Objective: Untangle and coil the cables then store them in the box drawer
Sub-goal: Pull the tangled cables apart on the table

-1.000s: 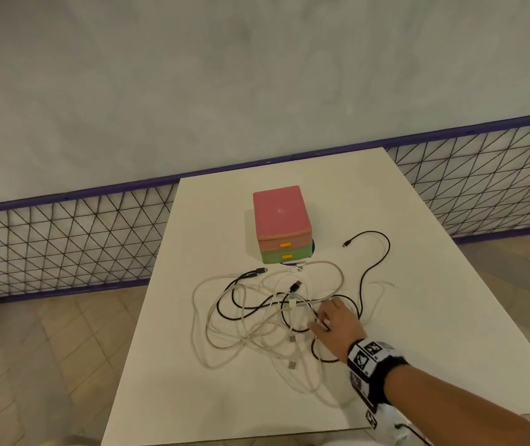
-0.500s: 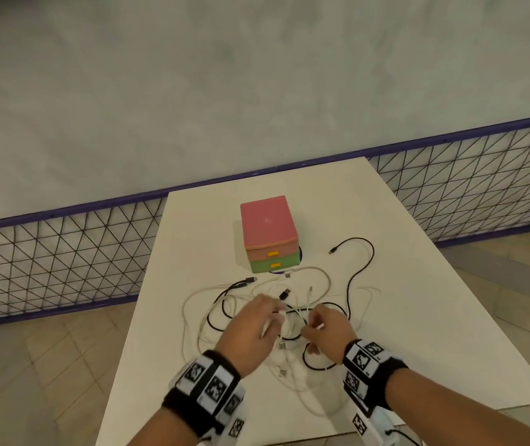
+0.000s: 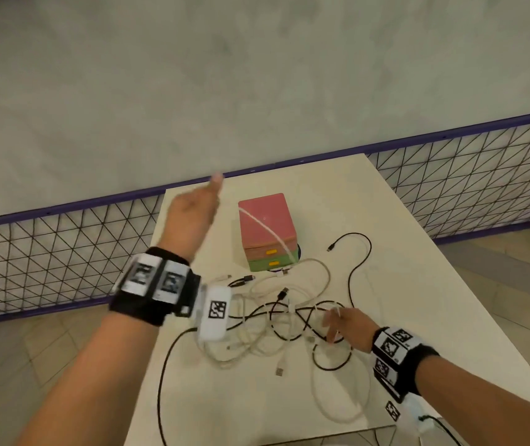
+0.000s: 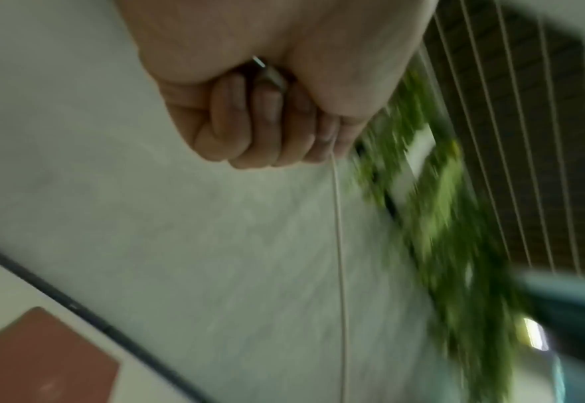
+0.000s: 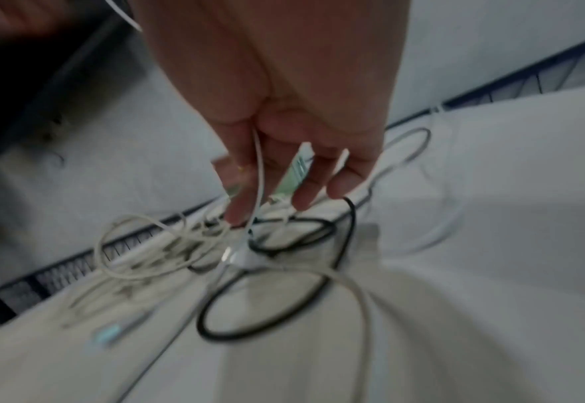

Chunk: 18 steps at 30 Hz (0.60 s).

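Observation:
A tangle of white and black cables lies on the white table in front of a small box with a pink top. Its pink drawer and green drawer are both closed. My left hand is raised left of the box. Its fist grips a white cable near the plug. That strand stretches across the box top. My right hand rests fingers-down on the tangle, and a thin white cable runs between its fingers.
One black cable loops out to the right of the box. A purple-railed mesh fence and a grey wall stand behind the table. A black lead hangs from my left wrist over the table's left edge.
My left hand came onto the tangle, took hold of a white cable end and lifted it up and left. My right hand stayed low on the cables.

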Tool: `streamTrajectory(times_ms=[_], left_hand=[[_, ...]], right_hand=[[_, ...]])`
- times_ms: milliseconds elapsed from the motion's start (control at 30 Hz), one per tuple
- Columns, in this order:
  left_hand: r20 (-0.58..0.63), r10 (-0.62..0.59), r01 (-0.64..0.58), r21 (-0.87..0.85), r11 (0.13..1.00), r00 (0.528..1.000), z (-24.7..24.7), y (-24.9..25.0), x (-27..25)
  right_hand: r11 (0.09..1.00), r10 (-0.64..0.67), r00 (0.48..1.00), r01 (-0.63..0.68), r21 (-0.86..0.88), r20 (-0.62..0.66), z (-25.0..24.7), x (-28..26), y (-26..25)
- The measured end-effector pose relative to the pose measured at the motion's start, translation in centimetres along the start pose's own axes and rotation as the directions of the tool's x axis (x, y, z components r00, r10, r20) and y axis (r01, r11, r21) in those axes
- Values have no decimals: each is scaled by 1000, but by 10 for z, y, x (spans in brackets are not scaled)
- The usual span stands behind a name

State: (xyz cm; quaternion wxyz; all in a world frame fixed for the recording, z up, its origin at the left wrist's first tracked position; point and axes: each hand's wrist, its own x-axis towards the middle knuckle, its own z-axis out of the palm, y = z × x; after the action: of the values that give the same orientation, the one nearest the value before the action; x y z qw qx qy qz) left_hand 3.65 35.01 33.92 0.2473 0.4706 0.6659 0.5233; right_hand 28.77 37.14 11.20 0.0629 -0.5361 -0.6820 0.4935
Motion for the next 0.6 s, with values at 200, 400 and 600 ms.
streamTrajectory(times_ms=[200,400,600], left_hand=[[550,-129,-100,367,925,825,30,-55,-34],[504,-197,-24,399,917,841,75,-113,-51],[418,-183,190,24,981,890,70,-74,-22]], right_hand=[[771,-108,994,86,631,-3,-20,-2,-87],[343,-226,935,340,876,-274,-63,-15,-148],[922,-280,951,228,314,130,-20,-14,-117]])
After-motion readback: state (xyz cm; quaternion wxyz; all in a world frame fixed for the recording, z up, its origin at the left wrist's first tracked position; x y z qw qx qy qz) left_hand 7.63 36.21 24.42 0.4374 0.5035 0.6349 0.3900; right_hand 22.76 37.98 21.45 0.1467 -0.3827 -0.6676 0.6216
